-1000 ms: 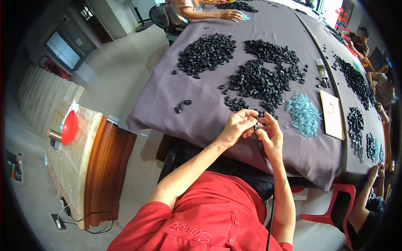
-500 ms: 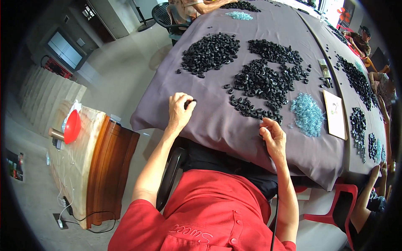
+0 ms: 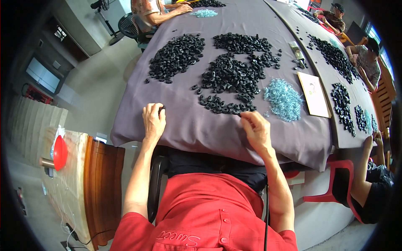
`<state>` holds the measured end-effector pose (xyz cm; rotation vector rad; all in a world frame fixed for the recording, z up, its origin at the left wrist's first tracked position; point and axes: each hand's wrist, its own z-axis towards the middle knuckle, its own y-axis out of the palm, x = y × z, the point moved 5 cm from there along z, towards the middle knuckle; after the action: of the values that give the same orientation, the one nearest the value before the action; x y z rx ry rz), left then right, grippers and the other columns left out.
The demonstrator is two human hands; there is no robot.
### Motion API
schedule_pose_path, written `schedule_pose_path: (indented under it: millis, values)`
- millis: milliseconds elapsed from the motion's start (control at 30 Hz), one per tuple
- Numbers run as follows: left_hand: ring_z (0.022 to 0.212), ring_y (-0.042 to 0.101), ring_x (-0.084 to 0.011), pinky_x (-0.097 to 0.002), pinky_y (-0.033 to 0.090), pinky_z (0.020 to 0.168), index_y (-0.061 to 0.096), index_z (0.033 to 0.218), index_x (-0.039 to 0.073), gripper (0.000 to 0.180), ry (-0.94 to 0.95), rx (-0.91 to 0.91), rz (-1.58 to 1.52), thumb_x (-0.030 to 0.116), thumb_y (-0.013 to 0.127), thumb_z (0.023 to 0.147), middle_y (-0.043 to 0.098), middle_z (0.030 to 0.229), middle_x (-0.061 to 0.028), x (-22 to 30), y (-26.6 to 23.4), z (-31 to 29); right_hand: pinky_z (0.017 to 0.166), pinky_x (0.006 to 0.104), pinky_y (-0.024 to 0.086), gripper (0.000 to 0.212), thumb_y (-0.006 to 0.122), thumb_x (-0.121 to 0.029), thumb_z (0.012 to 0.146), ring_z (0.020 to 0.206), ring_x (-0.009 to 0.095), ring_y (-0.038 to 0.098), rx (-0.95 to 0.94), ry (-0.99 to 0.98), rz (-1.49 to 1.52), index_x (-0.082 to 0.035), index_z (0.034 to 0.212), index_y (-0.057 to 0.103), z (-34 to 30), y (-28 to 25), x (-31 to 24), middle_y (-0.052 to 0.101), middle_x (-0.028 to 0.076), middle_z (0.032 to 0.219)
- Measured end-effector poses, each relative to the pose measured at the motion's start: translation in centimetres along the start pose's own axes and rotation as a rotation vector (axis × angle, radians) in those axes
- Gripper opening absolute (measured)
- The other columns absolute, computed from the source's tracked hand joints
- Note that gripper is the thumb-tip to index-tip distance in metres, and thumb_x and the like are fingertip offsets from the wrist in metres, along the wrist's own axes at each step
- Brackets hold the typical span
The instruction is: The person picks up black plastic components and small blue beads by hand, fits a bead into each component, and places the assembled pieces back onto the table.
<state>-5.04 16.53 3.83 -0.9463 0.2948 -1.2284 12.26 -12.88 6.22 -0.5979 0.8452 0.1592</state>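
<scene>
My left hand (image 3: 153,121) is closed over the near left part of the grey-covered table (image 3: 184,129), with a small black plastic piece (image 3: 161,109) showing between thumb and fingers. At the near edge of a heap of black plastic pieces (image 3: 230,73), my right hand (image 3: 257,129) has its fingers curled and fingertips close together, touching the rim of the heap. Whatever lies between those fingertips is too small to make out. Beside that heap, to the right, lies a pile of light blue clear pieces (image 3: 284,100). Another black heap (image 3: 176,56) spreads farther left.
A pale board (image 3: 314,94) and a tube-like item (image 3: 296,52) lie right of the piles. More black heaps (image 3: 343,106) cover the adjoining table. Other people sit at the far left and right. A wooden cabinet (image 3: 102,184) stands at left, a red chair (image 3: 331,196) at right.
The view has shifted, so the table's contents sit farther left. My right hand has moved to the black heap's near edge. My left hand still holds its black piece.
</scene>
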Motion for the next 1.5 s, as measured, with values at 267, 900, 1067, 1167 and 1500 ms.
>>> schedule_pose_path:
  millis: [267,900,1067,1167,1500]
  values:
    - [0.089,0.050,-0.0299,-0.0409,0.040,0.081,0.057,0.090,0.007,0.015,-0.027,0.004,-0.079,0.013,0.063,0.078,0.054,0.095,-0.0095,0.1,0.0,0.1,0.065,0.0371,0.045,0.006,0.060,-0.005,0.078,0.074,0.028,0.056,0.224,0.104,-0.408,-0.006,0.084,0.060,0.1,-5.2,4.1,0.054,0.009,0.077]
    - [0.095,0.051,-0.0283,-0.0392,0.039,0.081,0.059,0.101,0.007,0.026,0.058,0.143,0.014,0.017,0.065,0.078,0.056,0.104,-0.0081,4.1,-1.8,0.9,0.070,0.0385,0.044,0.007,0.056,-0.005,0.081,0.080,0.030,0.055,0.140,0.116,-0.609,-0.006,0.088,0.055,-0.1,-4.4,5.4,0.053,0.011,0.084]
    - [0.067,0.057,-0.0237,-0.0316,0.046,0.058,0.061,0.087,0.002,0.010,0.097,-0.010,-0.592,-0.002,0.061,0.078,0.059,0.082,-0.0104,13.5,-0.1,1.2,0.063,0.0317,0.044,0.007,0.054,-0.004,0.084,0.071,0.021,0.054,0.234,0.174,-0.194,-0.004,0.090,0.054,0.0,-5.0,6.0,0.054,0.008,0.079]
    - [0.061,0.049,-0.0061,-0.0200,0.039,0.053,0.063,0.089,0.002,0.009,0.027,-0.136,-0.869,-0.002,0.060,0.081,0.057,0.075,-0.0007,17.9,3.0,0.8,0.061,0.0214,0.042,0.005,0.053,-0.009,0.090,0.066,0.007,0.050,0.102,0.439,0.547,-0.005,0.092,0.056,0.2,-3.9,6.4,0.053,-0.002,0.073]
    - [0.056,0.049,-0.0014,-0.0169,0.041,0.049,0.064,0.094,0.004,0.012,-0.331,-0.541,-1.191,0.012,0.061,0.087,0.059,0.069,0.0043,22.3,8.3,0.1,0.062,0.0208,0.042,0.009,0.056,-0.011,0.089,0.067,0.007,0.052,-0.104,0.617,0.965,-0.004,0.095,0.058,-0.3,-1.4,4.9,0.057,-0.001,0.078]
